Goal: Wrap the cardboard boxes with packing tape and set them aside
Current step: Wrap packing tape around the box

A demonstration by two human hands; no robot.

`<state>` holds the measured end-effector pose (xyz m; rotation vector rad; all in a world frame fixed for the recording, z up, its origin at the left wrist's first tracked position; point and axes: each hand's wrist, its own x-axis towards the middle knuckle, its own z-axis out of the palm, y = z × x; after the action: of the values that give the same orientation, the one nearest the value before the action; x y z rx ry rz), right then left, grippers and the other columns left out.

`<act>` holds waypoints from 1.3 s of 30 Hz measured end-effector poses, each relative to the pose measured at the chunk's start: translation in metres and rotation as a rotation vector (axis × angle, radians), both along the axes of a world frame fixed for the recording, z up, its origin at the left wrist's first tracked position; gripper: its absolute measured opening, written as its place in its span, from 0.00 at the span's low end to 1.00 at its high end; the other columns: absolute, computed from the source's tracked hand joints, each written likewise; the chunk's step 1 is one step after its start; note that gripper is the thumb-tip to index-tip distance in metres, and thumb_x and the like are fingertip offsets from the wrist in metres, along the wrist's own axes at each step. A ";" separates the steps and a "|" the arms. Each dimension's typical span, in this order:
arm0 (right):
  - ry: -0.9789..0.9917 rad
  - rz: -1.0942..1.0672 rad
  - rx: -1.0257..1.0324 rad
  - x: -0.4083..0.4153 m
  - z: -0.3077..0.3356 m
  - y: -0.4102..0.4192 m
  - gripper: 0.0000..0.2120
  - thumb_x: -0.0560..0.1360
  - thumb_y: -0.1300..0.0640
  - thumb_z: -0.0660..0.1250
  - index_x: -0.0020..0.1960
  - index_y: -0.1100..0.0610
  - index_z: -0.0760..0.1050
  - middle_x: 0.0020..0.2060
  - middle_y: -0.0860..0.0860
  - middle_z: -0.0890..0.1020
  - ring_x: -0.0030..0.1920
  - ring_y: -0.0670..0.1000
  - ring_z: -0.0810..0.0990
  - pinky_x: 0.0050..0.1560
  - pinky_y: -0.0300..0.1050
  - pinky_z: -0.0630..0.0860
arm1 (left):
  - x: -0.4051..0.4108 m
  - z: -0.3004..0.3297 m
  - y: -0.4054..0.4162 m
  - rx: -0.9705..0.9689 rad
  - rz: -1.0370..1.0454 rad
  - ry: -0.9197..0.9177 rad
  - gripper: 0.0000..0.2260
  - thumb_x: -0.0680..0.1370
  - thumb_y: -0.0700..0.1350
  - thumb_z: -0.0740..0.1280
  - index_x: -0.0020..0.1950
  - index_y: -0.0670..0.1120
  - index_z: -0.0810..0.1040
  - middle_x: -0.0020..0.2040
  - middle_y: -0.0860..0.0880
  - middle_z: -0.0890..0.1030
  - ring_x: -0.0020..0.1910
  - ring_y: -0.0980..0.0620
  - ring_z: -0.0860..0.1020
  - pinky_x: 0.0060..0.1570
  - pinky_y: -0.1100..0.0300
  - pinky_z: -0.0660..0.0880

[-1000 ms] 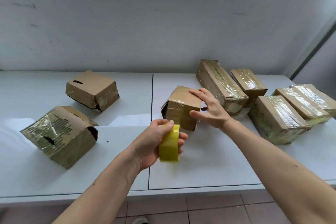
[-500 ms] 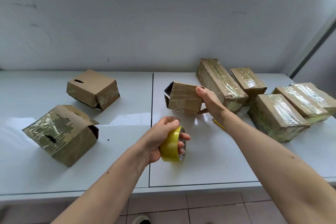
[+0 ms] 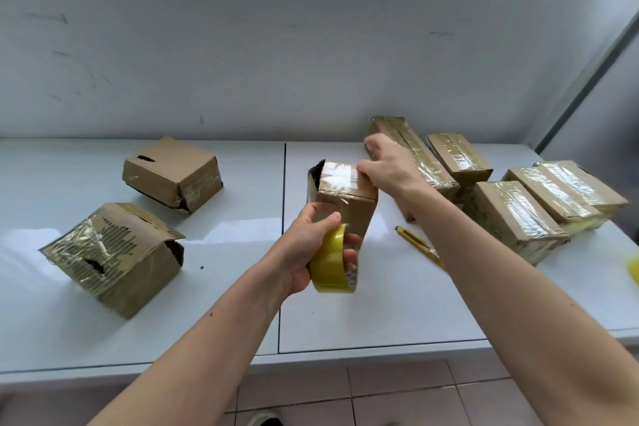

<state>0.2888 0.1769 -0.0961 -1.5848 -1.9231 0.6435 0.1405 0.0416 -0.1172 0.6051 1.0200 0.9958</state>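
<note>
We are partway through. At the right of the frame five boxes sit close together, shiny with tape and, we judge, finished: the long one (image 3: 411, 149), a small one (image 3: 458, 157), a near one (image 3: 511, 218) and two at the far right (image 3: 553, 194) (image 3: 587, 185).

At centre we work on the current box (image 3: 345, 201), which stands on the white counter (image 3: 397, 304) with some tape across its top. Our right hand (image 3: 387, 166) rests on that top, its blurred fingers seemingly spread. Our left hand (image 3: 311, 245) grips the yellow tape roll (image 3: 330, 261) just in front of the box.

At the left two battered boxes (image 3: 171, 173) (image 3: 114, 252) wait, only partly taped. A yellow cutter (image 3: 415, 244) lies right of centre.
</note>
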 end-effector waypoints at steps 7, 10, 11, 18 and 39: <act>-0.556 0.082 -0.019 -0.056 -0.009 -0.007 0.29 0.80 0.34 0.43 0.67 0.49 0.71 0.66 0.55 0.75 0.68 0.58 0.69 0.65 0.58 0.61 | 0.004 -0.007 0.011 0.052 -0.009 0.084 0.10 0.83 0.45 0.64 0.64 0.46 0.69 0.43 0.39 0.83 0.28 0.47 0.77 0.31 0.57 0.79; -0.574 0.052 0.005 -0.056 -0.013 -0.002 0.30 0.80 0.34 0.42 0.68 0.48 0.70 0.66 0.54 0.74 0.68 0.58 0.69 0.65 0.59 0.60 | 0.001 -0.014 0.011 0.034 -0.043 0.139 0.11 0.82 0.41 0.63 0.64 0.44 0.68 0.41 0.41 0.84 0.28 0.49 0.76 0.32 0.58 0.77; -0.583 0.054 0.015 -0.057 -0.015 -0.001 0.29 0.80 0.35 0.42 0.68 0.48 0.70 0.66 0.54 0.74 0.67 0.58 0.69 0.65 0.59 0.60 | 0.000 -0.019 0.009 0.017 -0.055 0.160 0.12 0.82 0.41 0.64 0.64 0.44 0.68 0.41 0.41 0.84 0.28 0.49 0.76 0.32 0.58 0.77; -0.339 0.104 -0.084 -0.053 -0.001 0.003 0.26 0.82 0.39 0.46 0.71 0.51 0.69 0.69 0.54 0.73 0.70 0.57 0.68 0.68 0.56 0.60 | 0.002 -0.031 0.011 0.036 -0.033 0.168 0.16 0.82 0.42 0.66 0.68 0.49 0.65 0.45 0.39 0.84 0.31 0.45 0.79 0.35 0.53 0.79; -0.217 -0.211 -0.143 0.095 -0.082 -0.064 0.05 0.81 0.50 0.63 0.48 0.51 0.73 0.46 0.54 0.83 0.47 0.58 0.80 0.49 0.55 0.77 | 0.018 -0.031 0.014 0.071 0.027 0.146 0.12 0.84 0.42 0.62 0.67 0.52 0.67 0.50 0.38 0.83 0.32 0.44 0.80 0.36 0.52 0.79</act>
<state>0.3842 0.1132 -0.1785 -1.9875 -1.8580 0.5486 0.1587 0.0556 -0.1484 0.7329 1.1273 1.0260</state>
